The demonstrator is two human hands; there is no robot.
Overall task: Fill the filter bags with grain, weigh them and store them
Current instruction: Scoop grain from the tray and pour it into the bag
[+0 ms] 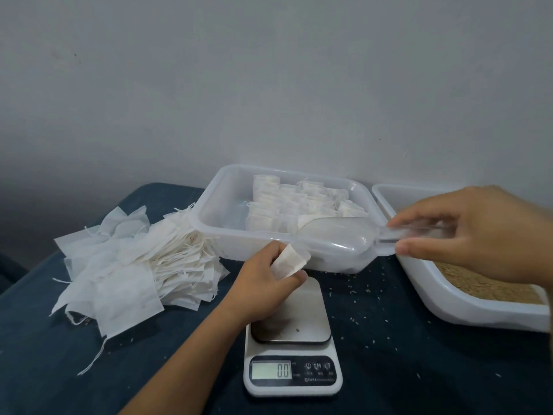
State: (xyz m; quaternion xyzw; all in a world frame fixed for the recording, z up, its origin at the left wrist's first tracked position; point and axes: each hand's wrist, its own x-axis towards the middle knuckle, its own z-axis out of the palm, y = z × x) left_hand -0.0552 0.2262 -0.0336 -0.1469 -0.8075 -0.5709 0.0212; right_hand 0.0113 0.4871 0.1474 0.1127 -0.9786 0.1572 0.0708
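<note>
A single wide-angle view from the person's head looks forward and steeply down over the bench (389, 369), close enough that both forearms enter from the lower edge. The scale (291, 375) sits nearest, at bottom centre; a bare wall (269, 85) fills the upper half

My dark blue cloth-covered table (389, 369) carries a small white digital kitchen scale (291, 351) (display reading 0.0). Left of the scale lies a heap of empty white filter bags (119, 265); behind it a translucent plastic tub (227, 232); to its right a white tray of brown grain (466, 307), with loose grains (359, 290) scattered between.
</note>
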